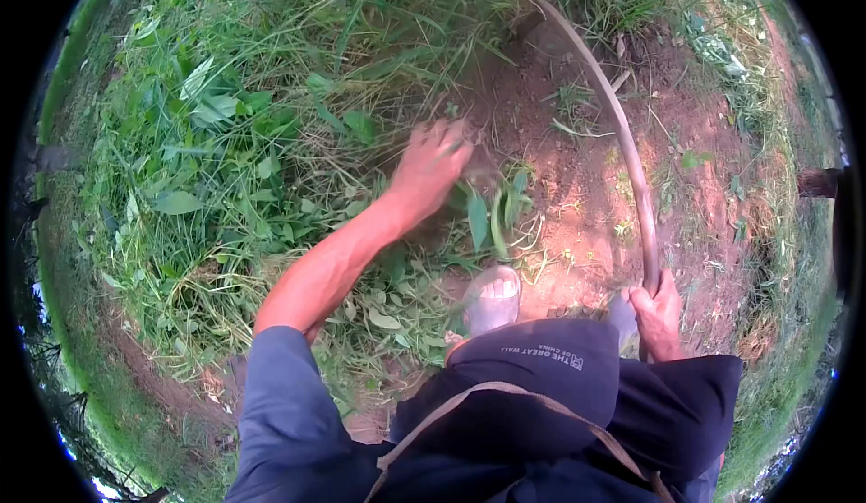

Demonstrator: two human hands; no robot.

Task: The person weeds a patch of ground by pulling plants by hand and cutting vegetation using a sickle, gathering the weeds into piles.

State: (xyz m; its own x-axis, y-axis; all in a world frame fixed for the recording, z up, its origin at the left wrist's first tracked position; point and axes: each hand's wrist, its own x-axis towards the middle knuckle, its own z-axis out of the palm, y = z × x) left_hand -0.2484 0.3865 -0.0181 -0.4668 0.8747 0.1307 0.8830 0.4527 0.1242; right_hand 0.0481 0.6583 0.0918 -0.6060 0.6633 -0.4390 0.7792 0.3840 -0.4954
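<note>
My left hand (436, 162) is stretched forward, low over loose grass and pulled weeds (343, 165) at the edge of bare soil. Its fingers are smeared by motion, so their grip is unclear. A leafy green stalk (500, 223) lies just below and to the right of this hand. My right hand (658, 315) is wrapped round a long, curved wooden handle (631, 156) beside my knee. The handle runs forward and bends left at the top; its far end is lost among grass, and no tool head can be made out.
Dense green weeds (189, 187) cover the left side. Bare reddish soil (577, 205) with scattered sprigs spreads ahead and to the right. My sandalled foot (494, 297) stands on the ground, below the left hand. A strap (505, 386) hangs across my dark trousers (541, 350).
</note>
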